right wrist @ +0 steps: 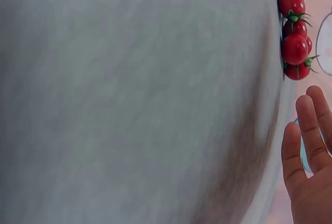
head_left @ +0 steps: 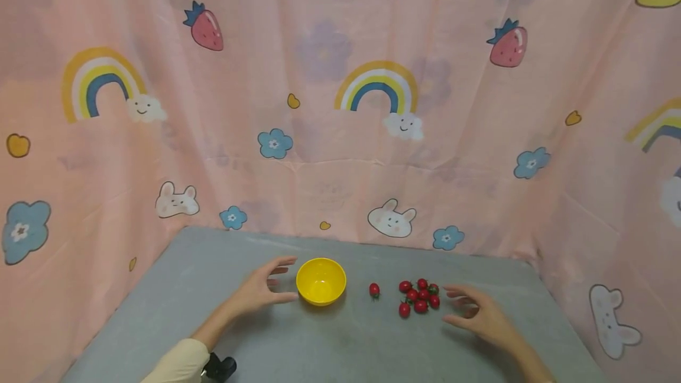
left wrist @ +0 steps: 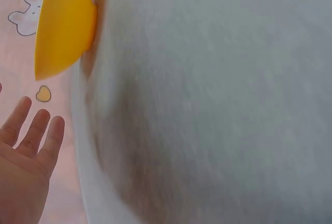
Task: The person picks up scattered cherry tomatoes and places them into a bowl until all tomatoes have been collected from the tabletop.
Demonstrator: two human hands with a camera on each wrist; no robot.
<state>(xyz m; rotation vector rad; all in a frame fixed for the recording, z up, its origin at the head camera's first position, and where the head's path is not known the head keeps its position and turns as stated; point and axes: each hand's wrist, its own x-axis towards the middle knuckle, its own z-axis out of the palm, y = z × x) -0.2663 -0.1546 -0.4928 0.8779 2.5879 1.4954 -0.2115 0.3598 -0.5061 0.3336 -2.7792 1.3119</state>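
Note:
A yellow bowl stands upright on the grey table, and its inside shows nothing in it. Just left of it my left hand is held with fingers and thumb spread toward the rim; the left wrist view shows a gap between the fingertips and the bowl. To the right lies a cluster of several red cherry tomatoes with green stems. My right hand hovers at the cluster's right side, thumb and fingers apart, holding nothing. In the right wrist view its fingers point at the tomatoes.
A single cherry tomato lies between the bowl and the cluster. The grey table meets a pink patterned curtain at its back and sides. A black strap piece sits by the left sleeve.

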